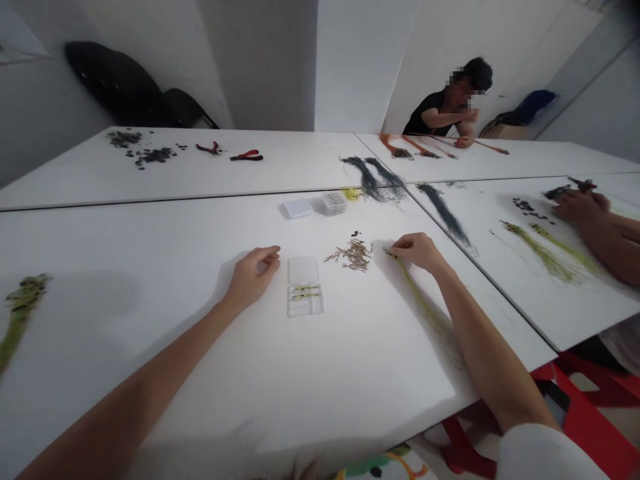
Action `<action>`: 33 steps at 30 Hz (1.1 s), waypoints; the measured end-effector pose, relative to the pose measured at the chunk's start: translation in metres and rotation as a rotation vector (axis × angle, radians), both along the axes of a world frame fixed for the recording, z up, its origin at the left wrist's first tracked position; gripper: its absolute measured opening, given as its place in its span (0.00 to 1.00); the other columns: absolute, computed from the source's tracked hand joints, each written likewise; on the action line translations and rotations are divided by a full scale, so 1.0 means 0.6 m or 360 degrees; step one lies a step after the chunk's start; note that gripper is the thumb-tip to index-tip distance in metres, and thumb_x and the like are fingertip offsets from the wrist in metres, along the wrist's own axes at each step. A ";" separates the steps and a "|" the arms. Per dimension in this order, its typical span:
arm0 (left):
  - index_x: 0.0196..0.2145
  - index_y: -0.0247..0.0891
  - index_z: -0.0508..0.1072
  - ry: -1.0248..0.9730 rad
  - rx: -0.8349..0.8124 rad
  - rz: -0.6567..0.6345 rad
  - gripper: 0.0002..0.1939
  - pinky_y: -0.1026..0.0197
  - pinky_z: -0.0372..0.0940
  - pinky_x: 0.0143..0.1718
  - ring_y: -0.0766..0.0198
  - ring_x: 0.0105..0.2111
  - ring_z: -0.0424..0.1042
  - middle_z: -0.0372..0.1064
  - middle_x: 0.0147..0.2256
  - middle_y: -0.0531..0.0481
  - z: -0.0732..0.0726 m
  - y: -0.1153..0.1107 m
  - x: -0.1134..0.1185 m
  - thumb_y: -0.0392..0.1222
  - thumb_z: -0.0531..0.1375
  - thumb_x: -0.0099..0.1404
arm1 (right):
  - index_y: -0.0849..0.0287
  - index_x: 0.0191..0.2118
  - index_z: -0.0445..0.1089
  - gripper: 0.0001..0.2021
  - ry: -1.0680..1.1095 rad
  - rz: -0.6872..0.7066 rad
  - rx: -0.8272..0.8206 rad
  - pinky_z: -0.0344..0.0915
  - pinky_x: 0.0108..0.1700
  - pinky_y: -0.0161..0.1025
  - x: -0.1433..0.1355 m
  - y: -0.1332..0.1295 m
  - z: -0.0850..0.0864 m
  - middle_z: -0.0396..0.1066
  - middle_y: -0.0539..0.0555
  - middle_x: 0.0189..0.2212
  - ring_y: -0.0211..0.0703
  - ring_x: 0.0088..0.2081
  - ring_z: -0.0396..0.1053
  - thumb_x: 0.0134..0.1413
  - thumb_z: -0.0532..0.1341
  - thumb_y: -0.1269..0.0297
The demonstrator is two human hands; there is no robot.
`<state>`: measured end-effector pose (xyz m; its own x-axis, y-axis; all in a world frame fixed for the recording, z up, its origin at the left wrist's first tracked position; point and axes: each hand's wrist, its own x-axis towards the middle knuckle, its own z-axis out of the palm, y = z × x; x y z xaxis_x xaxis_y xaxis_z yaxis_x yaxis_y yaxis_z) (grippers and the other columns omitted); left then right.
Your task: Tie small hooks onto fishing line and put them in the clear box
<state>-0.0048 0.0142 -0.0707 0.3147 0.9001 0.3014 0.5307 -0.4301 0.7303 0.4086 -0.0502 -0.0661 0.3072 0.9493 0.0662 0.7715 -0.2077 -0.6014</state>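
Observation:
My left hand (pixel 253 275) is held just left of a small clear plastic box (pixel 303 308). Its fingers are curved, thumb and fingertips a little apart, with nothing visible between them. The box lies with its lid folded back, and short yellow-green pieces (pixel 305 293) with dark marks rest in its compartments. My right hand (pixel 417 252) pinches the dark-tipped head of a yellow-green bundle of thin strands (pixel 423 303), which trails down the table beneath my forearm. Between my hands is a loose pile of small brass-coloured metal pieces (pixel 356 255), with a few tiny black bits (pixel 356 234) behind it.
Closed clear boxes (pixel 334 204) and a white lid-like case (pixel 298 209) stand ahead. Dark strand bundles (pixel 445 213) lie beyond. Red-handled pliers (pixel 247 155) are on the far table. A co-worker's hands (pixel 583 205) work at right; another person (pixel 445 113) sits across.

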 end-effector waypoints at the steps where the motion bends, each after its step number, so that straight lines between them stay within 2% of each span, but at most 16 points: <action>1: 0.49 0.39 0.73 0.0001 0.0000 0.0005 0.17 0.53 0.67 0.50 0.59 0.42 0.73 0.74 0.43 0.47 0.000 0.000 -0.001 0.45 0.57 0.64 | 0.58 0.30 0.79 0.11 -0.0010 -0.0009 0.0005 0.64 0.33 0.36 0.000 0.001 0.000 0.78 0.55 0.27 0.46 0.32 0.74 0.44 0.66 0.56; 9: 0.50 0.42 0.73 0.0046 0.0016 0.0007 0.18 0.53 0.66 0.51 0.58 0.43 0.73 0.73 0.44 0.48 -0.002 0.005 -0.004 0.49 0.56 0.65 | 0.60 0.29 0.78 0.08 -0.0105 -0.0053 0.0055 0.64 0.34 0.37 -0.003 0.006 0.004 0.78 0.55 0.27 0.46 0.31 0.74 0.47 0.63 0.62; 17: 0.50 0.42 0.72 0.0086 0.0008 -0.0004 0.17 0.54 0.66 0.50 0.59 0.43 0.72 0.73 0.44 0.49 -0.001 0.007 -0.003 0.47 0.57 0.65 | 0.59 0.30 0.79 0.07 -0.0085 0.0121 0.0010 0.65 0.36 0.36 -0.018 -0.002 0.018 0.78 0.53 0.27 0.44 0.32 0.74 0.46 0.64 0.64; 27: 0.49 0.43 0.73 0.0131 0.0039 -0.0001 0.16 0.55 0.66 0.50 0.59 0.42 0.73 0.73 0.43 0.50 0.000 0.005 -0.004 0.46 0.57 0.65 | 0.58 0.30 0.78 0.06 -0.0299 0.0058 -0.0033 0.63 0.40 0.41 -0.040 0.009 0.003 0.77 0.55 0.28 0.46 0.32 0.72 0.47 0.63 0.67; 33: 0.49 0.43 0.72 0.0153 0.0063 -0.0010 0.16 0.54 0.66 0.50 0.59 0.42 0.73 0.73 0.43 0.49 -0.001 0.006 -0.003 0.46 0.57 0.64 | 0.58 0.28 0.77 0.07 -0.0268 0.0069 -0.0023 0.62 0.41 0.40 -0.038 0.011 0.005 0.76 0.53 0.25 0.44 0.31 0.71 0.47 0.60 0.69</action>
